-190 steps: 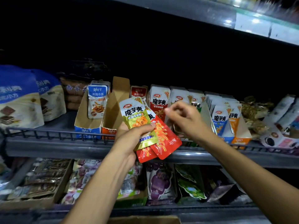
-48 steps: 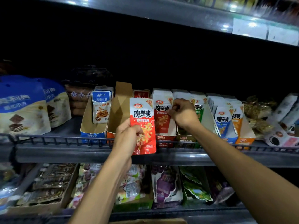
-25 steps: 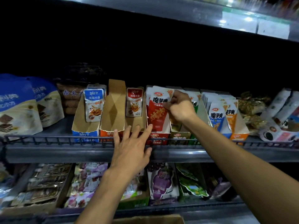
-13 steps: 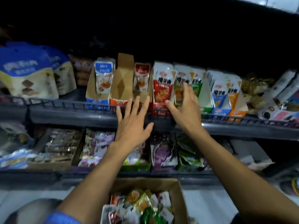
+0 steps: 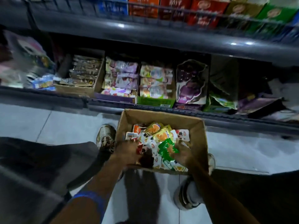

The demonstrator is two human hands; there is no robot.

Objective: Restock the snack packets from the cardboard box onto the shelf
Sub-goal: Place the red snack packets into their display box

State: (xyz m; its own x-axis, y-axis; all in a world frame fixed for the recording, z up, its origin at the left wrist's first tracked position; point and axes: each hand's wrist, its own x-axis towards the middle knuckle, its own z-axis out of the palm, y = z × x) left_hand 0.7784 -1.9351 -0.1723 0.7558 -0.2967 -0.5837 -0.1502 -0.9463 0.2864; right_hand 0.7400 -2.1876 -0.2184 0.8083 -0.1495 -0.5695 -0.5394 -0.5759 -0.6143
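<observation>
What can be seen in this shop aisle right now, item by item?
cardboard box: one, brown, on the floor below the shelves
snack packets: a heap, red, yellow, green, white, inside the box
lower shelf: one, dark, holds trays of packets
purple bag: one, upright on the lower shelf
upper shelf: one, dark, coloured cartons at its front
shoes: two, beside the box
left hand: in the box
right hand: in the box, fingers blurred

Motion blur smears both hands; the left hand point(image 5: 127, 149) and right hand point(image 5: 184, 153) hide their fingertips among crinkled foil snack packets point(image 5: 161, 138). At twelve o'clock, the frame edge crops the coloured cardboard display cartons point(image 5: 202, 10).
</observation>
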